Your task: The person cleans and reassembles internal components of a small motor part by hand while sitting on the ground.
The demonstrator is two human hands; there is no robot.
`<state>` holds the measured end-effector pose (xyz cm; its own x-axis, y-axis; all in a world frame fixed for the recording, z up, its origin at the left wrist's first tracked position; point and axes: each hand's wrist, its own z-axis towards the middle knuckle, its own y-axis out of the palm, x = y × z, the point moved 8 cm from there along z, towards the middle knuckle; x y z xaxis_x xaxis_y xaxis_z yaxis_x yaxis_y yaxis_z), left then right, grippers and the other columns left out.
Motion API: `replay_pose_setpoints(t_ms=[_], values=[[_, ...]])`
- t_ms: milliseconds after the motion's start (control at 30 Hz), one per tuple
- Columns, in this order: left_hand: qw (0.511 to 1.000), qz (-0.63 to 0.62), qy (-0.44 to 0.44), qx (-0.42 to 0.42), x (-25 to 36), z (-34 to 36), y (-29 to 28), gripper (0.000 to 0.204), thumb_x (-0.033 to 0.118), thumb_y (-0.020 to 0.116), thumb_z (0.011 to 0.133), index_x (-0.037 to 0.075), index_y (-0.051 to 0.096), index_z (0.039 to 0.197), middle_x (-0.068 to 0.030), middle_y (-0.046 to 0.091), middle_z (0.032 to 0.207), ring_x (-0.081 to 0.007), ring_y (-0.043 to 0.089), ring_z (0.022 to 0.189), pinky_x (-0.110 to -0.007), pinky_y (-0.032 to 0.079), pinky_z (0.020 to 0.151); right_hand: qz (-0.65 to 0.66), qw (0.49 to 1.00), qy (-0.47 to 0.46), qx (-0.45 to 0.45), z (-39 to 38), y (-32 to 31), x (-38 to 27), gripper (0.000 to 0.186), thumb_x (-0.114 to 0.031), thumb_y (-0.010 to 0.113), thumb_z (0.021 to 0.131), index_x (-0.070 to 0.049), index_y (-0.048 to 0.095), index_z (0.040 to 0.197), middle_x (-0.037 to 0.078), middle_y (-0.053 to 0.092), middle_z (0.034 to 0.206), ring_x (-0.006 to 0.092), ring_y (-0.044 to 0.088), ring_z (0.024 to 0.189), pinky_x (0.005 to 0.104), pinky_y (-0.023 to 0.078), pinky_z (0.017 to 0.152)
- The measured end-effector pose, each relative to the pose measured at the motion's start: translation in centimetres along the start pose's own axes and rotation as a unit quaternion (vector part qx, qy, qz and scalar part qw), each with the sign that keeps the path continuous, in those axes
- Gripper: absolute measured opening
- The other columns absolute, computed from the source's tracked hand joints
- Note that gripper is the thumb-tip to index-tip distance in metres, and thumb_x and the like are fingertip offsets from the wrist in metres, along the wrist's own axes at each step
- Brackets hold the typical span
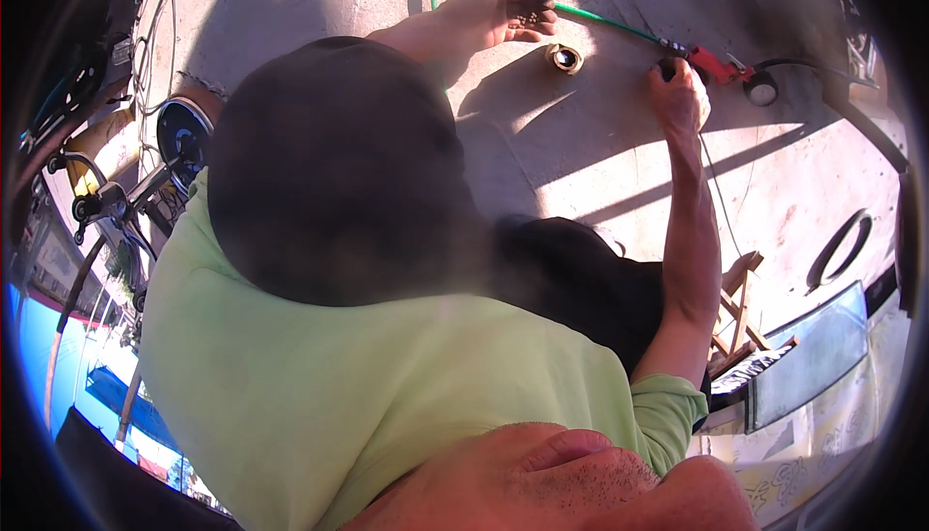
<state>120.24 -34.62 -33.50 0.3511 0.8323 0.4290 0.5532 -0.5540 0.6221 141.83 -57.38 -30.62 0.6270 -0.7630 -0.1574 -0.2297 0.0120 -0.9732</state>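
Observation:
My left hand (523, 16) is turned palm up at the top centre, its fingers slightly bent. Several small brownish pieces (528, 19) lie in that palm; their kind is too small to tell. Just beyond its fingertips, a tan roll of tape (563, 59) rests on the concrete floor. My right hand (680, 100) is down near the floor farther right, with its fingers curled. Something dark (668, 68) shows at those fingers, but I cannot make out what it is. Beside them lies a red air tool (711, 65) with a round gauge-like part (762, 89).
A green hose (605, 20) crosses the floor to the red tool. At the right are a black ring (840, 248), a wooden frame (740, 313) and a glass pane (811, 357). Wheeled metal gear (106, 200) stands at the left. My dark-clothed knee (334, 173) blocks much of the centre.

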Motion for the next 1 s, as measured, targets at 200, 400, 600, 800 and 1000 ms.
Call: replay_pose_setpoints(t_ms=[200, 400, 600, 800, 1000], values=[[0.997, -0.046, 0.005, -0.057, 1.0, -0.2, 1.1, 0.055, 0.045, 0.043, 0.109, -0.003, 0.066, 0.123, -0.0208, 0.067, 0.125, -0.0358, 0.063, 0.122, -0.045, 0.047, 0.107, -0.056, 0.998, -0.035, -0.008, 0.2, 0.4, -0.4, 0.030, -0.036, 0.066, 0.086, -0.008, 0.067, 0.094, 0.016, 0.073, 0.093, 0.0359, 0.072, 0.088, 0.0483, 0.057, 0.080], [0.989, -0.115, -0.027, -0.092, 1.5, -1.1, 2.8, 0.063, 0.045, 0.024, 0.112, 0.000, 0.059, 0.140, -0.0244, 0.056, 0.144, -0.0398, 0.051, 0.138, -0.048, 0.035, 0.118, -0.048, 0.997, 0.001, -0.052, 0.8, 1.0, -0.3, 0.034, -0.040, 0.068, 0.086, -0.008, 0.069, 0.097, 0.016, 0.074, 0.093, 0.0363, 0.072, 0.088, 0.0490, 0.057, 0.081], [0.979, -0.166, -0.039, -0.110, 1.6, -1.5, 3.1, 0.068, 0.054, 0.049, 0.105, -0.008, 0.060, 0.132, -0.0243, 0.064, 0.131, -0.0378, 0.059, 0.128, -0.047, 0.044, 0.114, 0.168, 0.981, 0.035, -0.090, 1.0, -0.6, -3.5, 0.034, -0.038, 0.068, 0.086, -0.006, 0.072, 0.095, 0.014, 0.076, 0.091, 0.0333, 0.074, 0.088, 0.0440, 0.057, 0.081], [0.975, -0.179, -0.046, -0.121, 1.8, -1.5, 3.6, 0.075, 0.058, 0.049, 0.103, -0.007, 0.055, 0.138, -0.0252, 0.061, 0.136, -0.0387, 0.054, 0.134, -0.049, 0.038, 0.118, 0.285, 0.954, -0.036, -0.083, -0.1, -4.6, -12.2, 0.022, -0.027, 0.072, 0.085, -0.006, 0.072, 0.093, 0.010, 0.075, 0.086, 0.0277, 0.073, 0.081, 0.0370, 0.056, 0.076], [0.966, -0.216, -0.048, -0.130, 1.9, -1.9, 4.4, 0.076, 0.061, 0.050, 0.102, -0.006, 0.056, 0.138, -0.0231, 0.061, 0.136, -0.0362, 0.052, 0.136, -0.047, 0.036, 0.119, 0.265, 0.955, -0.132, -0.031, -1.6, -7.6, -17.6, 0.019, -0.026, 0.076, 0.084, -0.010, 0.069, 0.089, 0.006, 0.071, 0.085, 0.0269, 0.071, 0.076, 0.0379, 0.055, 0.070]])
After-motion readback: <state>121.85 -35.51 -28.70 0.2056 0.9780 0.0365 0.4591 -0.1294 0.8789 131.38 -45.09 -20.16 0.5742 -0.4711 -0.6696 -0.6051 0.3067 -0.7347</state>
